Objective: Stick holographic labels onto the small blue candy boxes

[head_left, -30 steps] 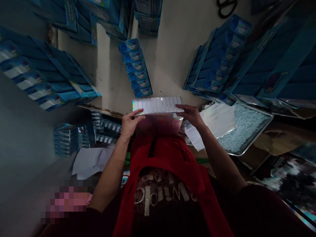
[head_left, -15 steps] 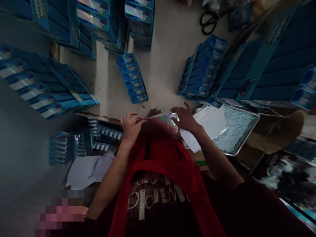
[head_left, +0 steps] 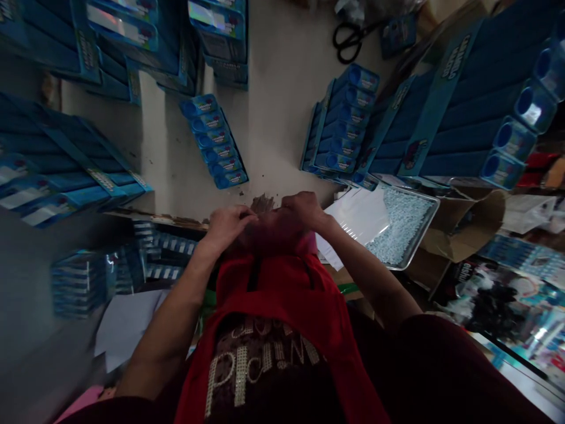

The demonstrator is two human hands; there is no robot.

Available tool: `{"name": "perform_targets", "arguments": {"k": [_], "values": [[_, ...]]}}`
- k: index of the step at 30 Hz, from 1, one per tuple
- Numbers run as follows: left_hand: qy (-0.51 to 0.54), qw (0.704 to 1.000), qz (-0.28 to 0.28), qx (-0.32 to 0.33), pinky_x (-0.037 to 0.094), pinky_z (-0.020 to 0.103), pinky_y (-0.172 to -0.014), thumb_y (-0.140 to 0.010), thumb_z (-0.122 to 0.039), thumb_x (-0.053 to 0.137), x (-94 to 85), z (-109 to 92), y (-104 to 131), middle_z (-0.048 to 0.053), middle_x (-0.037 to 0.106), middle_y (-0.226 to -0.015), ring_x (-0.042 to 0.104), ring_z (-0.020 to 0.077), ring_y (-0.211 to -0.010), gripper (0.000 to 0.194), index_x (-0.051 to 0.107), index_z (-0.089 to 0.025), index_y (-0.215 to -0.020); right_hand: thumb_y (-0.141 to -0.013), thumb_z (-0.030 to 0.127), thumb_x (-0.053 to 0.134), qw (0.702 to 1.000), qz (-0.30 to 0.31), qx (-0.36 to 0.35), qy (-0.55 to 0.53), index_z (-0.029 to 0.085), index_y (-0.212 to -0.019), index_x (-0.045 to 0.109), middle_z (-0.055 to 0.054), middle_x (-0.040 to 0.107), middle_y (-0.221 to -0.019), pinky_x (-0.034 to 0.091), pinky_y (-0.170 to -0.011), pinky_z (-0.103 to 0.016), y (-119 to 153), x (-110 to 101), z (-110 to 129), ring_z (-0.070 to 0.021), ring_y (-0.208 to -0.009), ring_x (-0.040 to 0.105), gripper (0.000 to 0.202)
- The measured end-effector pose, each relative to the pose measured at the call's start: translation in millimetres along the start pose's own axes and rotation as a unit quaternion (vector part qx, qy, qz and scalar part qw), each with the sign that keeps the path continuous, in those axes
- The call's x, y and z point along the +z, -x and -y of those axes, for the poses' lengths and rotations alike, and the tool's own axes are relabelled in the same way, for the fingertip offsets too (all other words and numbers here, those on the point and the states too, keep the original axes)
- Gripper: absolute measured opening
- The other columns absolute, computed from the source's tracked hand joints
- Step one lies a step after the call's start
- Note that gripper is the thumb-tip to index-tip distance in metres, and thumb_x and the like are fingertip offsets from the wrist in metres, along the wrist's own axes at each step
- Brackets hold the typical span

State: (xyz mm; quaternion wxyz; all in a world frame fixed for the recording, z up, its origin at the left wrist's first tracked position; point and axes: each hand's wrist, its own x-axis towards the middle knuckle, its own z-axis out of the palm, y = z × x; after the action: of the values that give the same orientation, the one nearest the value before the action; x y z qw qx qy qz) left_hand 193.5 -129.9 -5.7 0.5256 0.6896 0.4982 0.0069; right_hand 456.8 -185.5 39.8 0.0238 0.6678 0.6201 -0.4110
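Observation:
A thin shiny sheet (head_left: 276, 232) that mirrors dark red lies between my two hands, at the table's front edge and just above my red apron (head_left: 273, 282). My left hand (head_left: 229, 227) pinches its left side between thumb and fingers. At the sheet's upper right, my right hand (head_left: 305, 209) is closed with fingers bent down over the edge; its fingertips are partly hidden. Beyond the hands, a row of blue small boxes (head_left: 216, 141) stands on the pale table (head_left: 269, 118). White paper sheets (head_left: 353, 218) lie to the right of my right hand.
A metal tray (head_left: 435, 215) of small pale-blue pieces sits at the right, beside an open cardboard box (head_left: 468, 229). Stacked blue cartons (head_left: 454, 106) line the right, with more cartons (head_left: 62, 159) at left. Black scissors (head_left: 348, 42) lie at the back. Packs (head_left: 82, 282) are stacked low left.
My right hand has gone from spread fingers to closed on the sheet's edge and moved inward. The sheet's bright rainbow glare is gone. The view has shifted, so surroundings sit further left.

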Motion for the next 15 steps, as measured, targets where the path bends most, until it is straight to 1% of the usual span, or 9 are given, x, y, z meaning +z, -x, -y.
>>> {"name": "perform_targets", "arguments": {"k": [2,4,6,8,9,11,12,13,15], "values": [[0.04,0.999,0.023,-0.023,0.048,0.033,-0.072,-0.078,-0.043,0.086,-0.3,15,-1,0.005,0.083,-0.081,0.072,0.0255,-0.075,0.012,0.088,-0.031,-0.08,-0.098,0.041,0.078,0.998,0.001,0.051,0.021,0.02,-0.086,0.084,-0.011,0.082,-0.084,0.042,-0.075,-0.033,3,-4,-18,-0.0268,-0.084,0.074,0.026],[0.099,0.992,0.018,-0.077,0.048,0.031,-0.067,-0.074,-0.045,0.087,2.5,30,-3,0.004,0.081,-0.075,0.07,0.0225,-0.069,0.017,0.087,-0.028,-0.075,-0.098,0.05,0.078,0.998,0.007,0.069,0.016,0.022,-0.083,0.083,-0.008,0.082,-0.084,0.041,-0.074,-0.032,3,-6,-35,-0.0244,-0.084,0.074,0.031],[0.14,0.978,-0.029,-0.151,0.044,0.028,-0.06,-0.066,-0.049,0.091,8.4,41,-4,0.004,0.077,-0.066,0.064,0.0197,-0.062,0.026,0.084,-0.025,-0.07,-0.096,0.052,0.078,0.998,0.02,0.048,-0.026,0.024,-0.084,0.084,-0.007,0.083,-0.086,0.042,-0.074,-0.031,0,-5,-50,-0.0233,-0.084,0.073,0.031],[0.162,0.958,-0.092,-0.218,0.04,0.026,-0.055,-0.056,-0.05,0.096,16.0,48,-6,0.004,0.074,-0.062,0.06,0.0173,-0.059,0.035,0.081,-0.021,-0.066,-0.093,0.052,0.078,0.993,0.032,0.031,-0.106,0.024,-0.086,0.085,-0.007,0.084,-0.087,0.044,-0.073,-0.031,-4,1,-65,-0.0228,-0.084,0.072,0.03],[0.178,0.946,-0.124,-0.243,0.039,0.025,-0.054,-0.052,-0.05,0.098,20.0,52,-6,0.003,0.073,-0.062,0.059,0.0164,-0.059,0.038,0.079,-0.02,-0.066,-0.09,0.053,0.078,0.987,0.03,0.038,-0.151,0.023,-0.084,0.085,-0.007,0.083,-0.084,0.044,-0.072,-0.031,-6,5,-72,-0.0223,-0.081,0.072,0.032],[0.233,0.919,-0.168,-0.271,0.042,0.025,-0.055,-0.048,-0.048,0.1,27.3,57,-6,0.003,0.072,-0.065,0.059,0.0152,-0.061,0.043,0.077,-0.018,-0.069,-0.085,0.061,0.079,0.968,0.0,0.079,-0.237,0.02,-0.079,0.084,-0.006,0.076,-0.071,0.044,-0.066,-0.031,-8,17,-85,-0.0205,-0.071,0.067,0.042],[0.27,0.905,-0.177,-0.277,0.045,0.025,-0.057,-0.047,-0.048,0.1,30.4,59,-5,0.003,0.073,-0.068,0.06,0.0151,-0.062,0.045,0.076,-0.017,-0.071,-0.082,0.067,0.079,0.955,-0.025,0.107,-0.276,0.019,-0.077,0.082,-0.004,0.071,-0.064,0.043,-0.062,-0.03,-9,25,-91,-0.0189,-0.065,0.063,0.049],[0.309,0.893,-0.176,-0.278,0.048,0.026,-0.06,-0.047,-0.048,0.099,32.9,61,-5,0.003,0.073,-0.07,0.062,0.0154,-0.064,0.047,0.076,-0.017,-0.073,-0.08,0.074,0.076,0.942,-0.049,0.131,-0.305,0.018,-0.076,0.08,-0.002,0.064,-0.058,0.041,-0.059,-0.03,-10,33,-96,-0.0171,-0.06,0.057,0.056],[0.375,0.874,-0.15,-0.269,0.056,0.03,-0.068,-0.047,-0.051,0.098,36.4,64,-3,0.005,0.075,-0.076,0.066,0.0171,-0.07,0.052,0.077,-0.016,-0.078,-0.082,0.084,0.066,0.927,-0.08,0.154,-0.333,0.019,-0.073,0.074,0.002,0.053,-0.053,0.039,-0.054,-0.029,-12,50,-106,-0.0141,-0.053,0.048,0.066]]}}
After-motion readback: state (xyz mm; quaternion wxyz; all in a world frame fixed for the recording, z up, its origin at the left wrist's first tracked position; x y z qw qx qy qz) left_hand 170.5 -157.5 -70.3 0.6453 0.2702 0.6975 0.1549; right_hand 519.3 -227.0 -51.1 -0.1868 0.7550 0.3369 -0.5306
